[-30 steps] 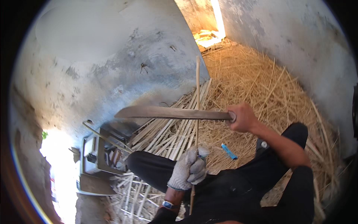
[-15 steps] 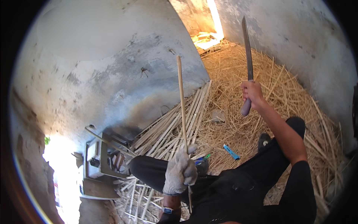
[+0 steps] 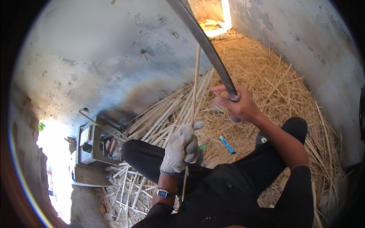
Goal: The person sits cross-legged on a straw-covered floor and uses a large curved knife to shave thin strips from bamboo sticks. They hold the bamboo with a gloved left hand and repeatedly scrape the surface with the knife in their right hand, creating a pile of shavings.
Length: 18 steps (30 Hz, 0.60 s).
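While a gloved left hand (image 3: 178, 150) grips 1 thin bamboo stick (image 3: 195, 83) upright over the lap, steadying it for cutting, the bare right hand (image 3: 237, 104) closes around 1 long machete (image 3: 203, 40), blade raised overhead. Split sticks (image 3: 167, 114) pile against the wall; straw (image 3: 273, 87) covers the floor.

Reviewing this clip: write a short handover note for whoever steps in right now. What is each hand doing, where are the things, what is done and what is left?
Left hand, gloved, grips a thin stick held upright.
Right hand, bare, holds a long blade by its handle, raised above the stick.
Pile of sticks lies by the wall; shavings cover the floor; a blue tool lies by the knee.
Done: many shavings already lie around.
Left: the held stick, which the blade is not touching.
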Each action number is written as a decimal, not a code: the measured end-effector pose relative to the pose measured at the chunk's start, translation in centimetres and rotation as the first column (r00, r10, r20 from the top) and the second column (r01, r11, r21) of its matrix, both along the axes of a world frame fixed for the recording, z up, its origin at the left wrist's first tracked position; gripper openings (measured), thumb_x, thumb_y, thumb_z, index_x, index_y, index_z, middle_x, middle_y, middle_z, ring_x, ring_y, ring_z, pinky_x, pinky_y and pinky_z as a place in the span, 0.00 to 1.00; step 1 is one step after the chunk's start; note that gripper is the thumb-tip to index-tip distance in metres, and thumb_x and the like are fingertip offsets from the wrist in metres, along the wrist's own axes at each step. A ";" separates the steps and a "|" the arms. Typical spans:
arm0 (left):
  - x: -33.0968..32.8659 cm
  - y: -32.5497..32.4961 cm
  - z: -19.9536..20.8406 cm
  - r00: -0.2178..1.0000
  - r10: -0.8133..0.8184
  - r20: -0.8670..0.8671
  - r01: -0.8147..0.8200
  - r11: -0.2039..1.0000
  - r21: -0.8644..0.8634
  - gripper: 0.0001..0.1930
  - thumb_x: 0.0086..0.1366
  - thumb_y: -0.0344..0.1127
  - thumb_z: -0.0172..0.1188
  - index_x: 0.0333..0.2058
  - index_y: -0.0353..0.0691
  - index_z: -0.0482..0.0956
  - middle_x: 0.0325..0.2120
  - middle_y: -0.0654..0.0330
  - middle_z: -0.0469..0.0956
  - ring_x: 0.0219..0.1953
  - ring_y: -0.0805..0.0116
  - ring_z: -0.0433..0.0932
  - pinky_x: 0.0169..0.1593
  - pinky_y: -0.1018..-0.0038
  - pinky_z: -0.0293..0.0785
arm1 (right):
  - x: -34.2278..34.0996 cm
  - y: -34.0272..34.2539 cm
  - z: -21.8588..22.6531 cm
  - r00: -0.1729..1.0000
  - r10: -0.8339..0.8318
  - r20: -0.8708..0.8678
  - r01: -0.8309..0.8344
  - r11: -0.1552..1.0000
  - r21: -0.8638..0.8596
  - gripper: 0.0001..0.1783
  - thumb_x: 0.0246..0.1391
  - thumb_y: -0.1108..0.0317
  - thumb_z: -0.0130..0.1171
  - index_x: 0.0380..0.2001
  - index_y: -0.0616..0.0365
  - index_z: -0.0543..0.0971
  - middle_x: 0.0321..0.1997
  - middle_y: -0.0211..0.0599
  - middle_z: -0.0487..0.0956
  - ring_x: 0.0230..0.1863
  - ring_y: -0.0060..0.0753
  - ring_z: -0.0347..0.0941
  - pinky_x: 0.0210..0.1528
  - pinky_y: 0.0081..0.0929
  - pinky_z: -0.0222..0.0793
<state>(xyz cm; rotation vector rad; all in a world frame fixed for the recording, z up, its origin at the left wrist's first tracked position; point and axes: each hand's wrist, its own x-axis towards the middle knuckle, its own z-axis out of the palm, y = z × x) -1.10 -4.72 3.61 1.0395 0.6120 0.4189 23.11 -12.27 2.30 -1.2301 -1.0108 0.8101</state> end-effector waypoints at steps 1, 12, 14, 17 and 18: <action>0.1 0.0 0.0 0.995 -0.094 -0.022 0.094 0.995 0.014 0.23 0.75 0.45 0.47 0.58 0.33 0.68 0.15 0.69 0.60 0.11 0.79 0.58 0.15 0.80 0.56 | -0.2 0.3 -0.1 1.000 -0.017 -0.001 0.017 1.000 0.018 0.17 0.57 0.62 0.66 0.44 0.61 0.81 0.14 0.18 0.68 0.14 0.13 0.62 0.18 0.19 0.54; -0.6 2.4 -2.8 0.965 -0.052 -0.256 0.145 0.921 0.361 0.39 0.73 0.65 0.37 0.63 0.30 0.64 0.45 0.44 0.81 0.47 0.52 0.81 0.53 0.62 0.76 | 2.7 1.4 -0.6 0.941 -0.028 -0.336 0.097 0.977 0.188 0.10 0.54 0.67 0.65 0.32 0.61 0.76 0.14 0.22 0.68 0.12 0.13 0.60 0.14 0.17 0.55; -2.0 3.0 -3.2 0.940 -0.130 -0.314 0.241 0.907 0.346 0.41 0.71 0.66 0.42 0.63 0.30 0.65 0.45 0.44 0.81 0.48 0.54 0.81 0.55 0.63 0.75 | 3.7 1.2 -0.7 0.940 -0.045 -0.338 0.114 0.976 0.187 0.10 0.55 0.66 0.65 0.31 0.59 0.76 0.14 0.21 0.67 0.12 0.13 0.59 0.15 0.17 0.57; -3.6 2.6 -3.4 0.867 -0.336 -0.369 0.450 0.846 0.286 0.37 0.69 0.59 0.54 0.62 0.28 0.67 0.45 0.49 0.82 0.47 0.61 0.81 0.54 0.66 0.75 | 4.2 1.3 -0.9 0.903 -0.130 -0.410 0.215 0.962 0.169 0.09 0.54 0.67 0.63 0.26 0.56 0.74 0.14 0.19 0.65 0.12 0.13 0.59 0.16 0.19 0.59; -3.6 2.1 -2.7 0.802 -0.375 -0.464 0.525 0.814 0.249 0.35 0.68 0.55 0.57 0.61 0.29 0.68 0.44 0.50 0.82 0.46 0.63 0.81 0.53 0.67 0.75 | 4.4 1.3 -0.8 0.890 -0.145 -0.433 0.237 0.958 0.165 0.09 0.54 0.67 0.62 0.25 0.55 0.74 0.14 0.19 0.65 0.13 0.13 0.59 0.16 0.20 0.59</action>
